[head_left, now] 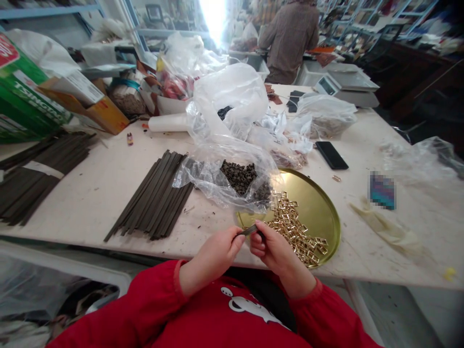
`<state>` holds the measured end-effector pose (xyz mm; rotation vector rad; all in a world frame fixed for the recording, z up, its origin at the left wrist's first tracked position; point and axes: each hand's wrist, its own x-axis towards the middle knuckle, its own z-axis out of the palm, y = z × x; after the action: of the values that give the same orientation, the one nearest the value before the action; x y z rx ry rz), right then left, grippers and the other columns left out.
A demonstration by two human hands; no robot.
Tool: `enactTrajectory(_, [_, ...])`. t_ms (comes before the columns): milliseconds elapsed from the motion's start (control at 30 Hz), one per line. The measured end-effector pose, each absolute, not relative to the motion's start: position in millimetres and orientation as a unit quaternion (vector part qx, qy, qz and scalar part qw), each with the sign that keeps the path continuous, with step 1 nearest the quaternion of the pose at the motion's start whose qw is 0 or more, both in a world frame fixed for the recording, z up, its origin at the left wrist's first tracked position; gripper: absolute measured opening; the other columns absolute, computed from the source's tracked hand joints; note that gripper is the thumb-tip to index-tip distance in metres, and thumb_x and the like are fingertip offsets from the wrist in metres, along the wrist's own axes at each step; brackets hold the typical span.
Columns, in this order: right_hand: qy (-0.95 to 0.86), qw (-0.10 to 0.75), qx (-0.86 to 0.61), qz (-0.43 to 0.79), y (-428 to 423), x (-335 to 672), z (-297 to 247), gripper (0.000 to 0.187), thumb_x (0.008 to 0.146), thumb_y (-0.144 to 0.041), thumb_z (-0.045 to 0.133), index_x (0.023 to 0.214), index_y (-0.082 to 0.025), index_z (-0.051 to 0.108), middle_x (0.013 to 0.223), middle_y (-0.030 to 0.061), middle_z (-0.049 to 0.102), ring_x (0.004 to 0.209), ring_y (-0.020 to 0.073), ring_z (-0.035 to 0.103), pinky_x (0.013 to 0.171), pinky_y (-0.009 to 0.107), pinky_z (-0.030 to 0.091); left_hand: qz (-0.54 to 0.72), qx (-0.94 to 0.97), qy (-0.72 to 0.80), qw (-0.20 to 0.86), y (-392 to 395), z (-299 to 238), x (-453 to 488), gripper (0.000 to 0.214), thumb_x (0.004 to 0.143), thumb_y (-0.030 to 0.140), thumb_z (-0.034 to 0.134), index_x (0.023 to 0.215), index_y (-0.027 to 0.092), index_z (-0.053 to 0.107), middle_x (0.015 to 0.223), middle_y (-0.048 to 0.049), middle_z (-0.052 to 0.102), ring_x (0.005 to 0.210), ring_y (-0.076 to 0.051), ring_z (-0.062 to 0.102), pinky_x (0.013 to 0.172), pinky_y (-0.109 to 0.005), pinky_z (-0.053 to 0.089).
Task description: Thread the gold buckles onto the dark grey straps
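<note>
Between my two hands, near the table's front edge, is a short visible length of dark leather-like strip (248,231). My left hand (223,249) pinches its left end with thumb and fingers. Thumb and curled fingers of my right hand (271,245) close on the other end; whether a buckle is also in there I cannot make out. Just beyond and right of the hands, small gold buckles (286,215) lie heaped on a round gold tray (324,195). Small dark loops (241,178) fill an opened clear plastic bag (203,181). A row of dark strips (154,198) lies to the left.
More dark strips (39,176), banded together, lie at far left by a green carton (27,92). A black phone (331,155), plastic bags (326,113) and a scale (340,82) stand farther back. A person (290,38) faces away behind the table (83,208).
</note>
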<state>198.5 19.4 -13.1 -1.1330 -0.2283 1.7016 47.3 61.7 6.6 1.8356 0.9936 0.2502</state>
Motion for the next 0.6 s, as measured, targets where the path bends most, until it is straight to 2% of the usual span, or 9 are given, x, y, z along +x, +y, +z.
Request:
enactTrajectory(100, [-0.125,0.532,-0.500,0.672,17.8,192.1,-14.3,0.037,0.070,-0.045,0.062,0.057,-0.017,0.041,0.047,-0.0080,0.036,0.039,0.0033,0.023,0.037,0.017,0.016,0.132,0.798,0.427,0.405,60.1,2.2,46.7,0.031,0.085,0.035,0.041,0.106,0.018,0.056,0.099,-0.0087,0.059,0.084,-0.021,0.054,0.075,-0.030,0.039])
enactTrajectory(200, [-0.171,0.534,-0.517,0.646,14.9,188.0,-13.8,0.038,0.073,-0.049,0.059,0.059,-0.017,0.043,0.048,-0.0071,0.037,0.040,0.0043,0.025,0.037,0.018,0.018,0.140,0.820,0.393,0.392,62.4,0.8,44.3,0.026,0.085,0.032,0.041,0.100,0.020,0.059,0.097,-0.0077,0.059,0.084,-0.020,0.054,0.076,-0.029,0.039])
enactTrajectory(267, [-0.210,0.530,-0.532,0.626,12.5,187.2,-12.2,0.037,0.073,-0.052,0.057,0.065,-0.017,0.048,0.050,-0.0072,0.037,0.041,0.0049,0.027,0.038,0.018,0.020,0.143,0.809,0.392,0.414,64.8,2.6,42.5,0.026,0.087,0.031,0.038,0.093,0.019,0.059,0.087,-0.0059,0.061,0.079,-0.018,0.054,0.074,-0.028,0.039])
enactTrajectory(333, [-0.262,0.519,-0.561,0.590,10.3,187.8,-10.1,0.035,0.073,-0.052,0.059,0.073,-0.018,0.050,0.050,-0.0081,0.035,0.042,0.0053,0.028,0.038,0.019,0.021,0.122,0.769,0.396,0.486,66.0,6.6,41.2,0.029,0.088,0.032,0.033,0.080,0.017,0.057,0.070,-0.0022,0.058,0.066,-0.014,0.054,0.064,-0.025,0.040])
enactTrajectory(400, [-0.294,0.506,-0.576,0.570,9.1,189.0,-8.5,0.032,0.074,-0.048,0.060,0.071,-0.019,0.048,0.049,-0.0086,0.034,0.042,0.0055,0.029,0.039,0.019,0.022,0.092,0.696,0.391,0.595,65.5,11.8,41.1,0.028,0.087,0.032,0.032,0.073,0.017,0.051,0.059,0.0019,0.053,0.051,-0.010,0.049,0.052,-0.022,0.038])
enactTrajectory(533, [-0.220,0.510,-0.514,0.654,9.1,188.8,-8.5,0.036,0.076,-0.044,0.058,0.060,-0.019,0.039,0.047,-0.0085,0.032,0.040,0.0048,0.025,0.039,0.020,0.018,0.098,0.532,0.371,0.755,61.5,19.0,41.7,0.009,0.082,0.024,0.040,0.084,0.017,0.044,0.060,0.0049,0.053,0.041,-0.005,0.042,0.042,-0.016,0.031])
enactTrajectory(600, [-0.158,0.497,-0.477,0.708,9.1,186.3,-9.9,0.037,0.075,-0.044,0.058,0.058,-0.019,0.037,0.046,-0.0086,0.031,0.040,0.0045,0.023,0.039,0.020,0.016,0.109,0.474,0.347,0.802,59.3,18.7,41.1,0.009,0.080,0.023,0.045,0.086,0.016,0.044,0.061,0.0052,0.053,0.041,-0.003,0.038,0.040,-0.015,0.027])
